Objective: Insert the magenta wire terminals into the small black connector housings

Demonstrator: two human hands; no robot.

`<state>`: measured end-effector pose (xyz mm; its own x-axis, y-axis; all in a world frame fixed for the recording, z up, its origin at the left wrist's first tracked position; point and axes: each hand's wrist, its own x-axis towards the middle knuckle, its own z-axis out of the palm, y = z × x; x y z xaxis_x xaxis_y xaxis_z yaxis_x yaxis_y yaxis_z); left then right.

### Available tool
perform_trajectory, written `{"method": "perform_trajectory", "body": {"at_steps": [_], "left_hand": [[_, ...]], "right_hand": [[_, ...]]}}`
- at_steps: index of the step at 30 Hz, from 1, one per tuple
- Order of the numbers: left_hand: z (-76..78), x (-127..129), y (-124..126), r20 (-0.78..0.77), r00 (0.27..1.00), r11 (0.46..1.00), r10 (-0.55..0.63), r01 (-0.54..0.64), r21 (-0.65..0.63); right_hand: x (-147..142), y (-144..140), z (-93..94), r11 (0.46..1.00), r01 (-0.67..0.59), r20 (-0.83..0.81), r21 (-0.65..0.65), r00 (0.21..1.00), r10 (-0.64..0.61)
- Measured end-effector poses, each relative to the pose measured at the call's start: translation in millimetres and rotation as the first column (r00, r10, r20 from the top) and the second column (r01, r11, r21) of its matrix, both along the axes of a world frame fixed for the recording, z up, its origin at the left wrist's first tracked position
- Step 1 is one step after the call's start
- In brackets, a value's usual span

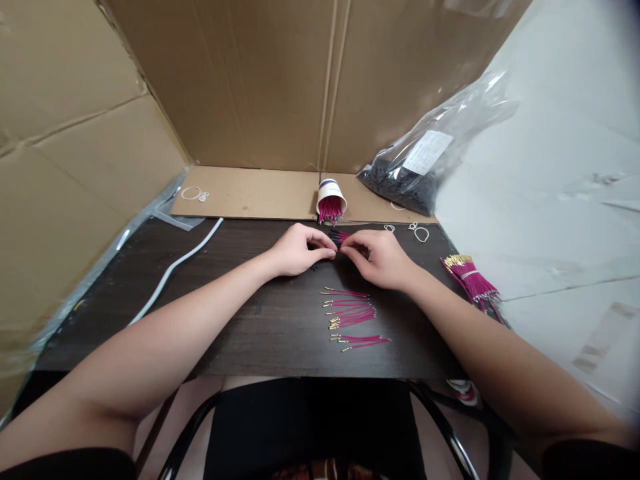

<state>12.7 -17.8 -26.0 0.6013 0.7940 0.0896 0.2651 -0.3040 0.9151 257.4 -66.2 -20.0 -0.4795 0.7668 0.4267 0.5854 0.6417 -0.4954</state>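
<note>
Pinching above the dark brown wood-grain worktop (pixel 280 327), left hand (pixel 301 250) and right hand (pixel 380 259) meet almost tip to tip, thumb to forefinger on each. Fingers of both look closed; what sits between them is too small to make out, so can't tell what each grips. Right at the fingertips, on their far side, lies a small cluster of thin magenta wires with black ends (pixel 342 237) — axis roughly left-right, black ends to the left, partly hidden by the hands.

Main relation: the loose thin magenta wires with gold-coloured metal tips (pixel 356 317) lie on the worktop on the body side of the fingers, apart from both hands, right hand nearer. Long axes run about left to right, gold tips left, silvery ends right, rough rows.

Around them: white paper cup (pixel 329 189) on its side past the hands, mouth toward the person, magenta wires inside; clear plastic bag of small black pieces (pixel 413 180) beyond the right hand; banded bundle of magenta wires with gold tips (pixel 470 279) to the right of the right forearm — pale flexible tube (pixel 172 269) beyond the left forearm.
</note>
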Motion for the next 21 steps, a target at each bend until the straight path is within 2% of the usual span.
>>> {"method": "perform_trajectory", "body": {"at_steps": [21], "left_hand": [[-0.7,0.9,1.2,-0.009,1.0,1.0,0.0,0.001,0.025]], "right_hand": [[2.6,-0.1,3.0,0.998,-0.046,-0.014,0.03,0.999,0.047]]}}
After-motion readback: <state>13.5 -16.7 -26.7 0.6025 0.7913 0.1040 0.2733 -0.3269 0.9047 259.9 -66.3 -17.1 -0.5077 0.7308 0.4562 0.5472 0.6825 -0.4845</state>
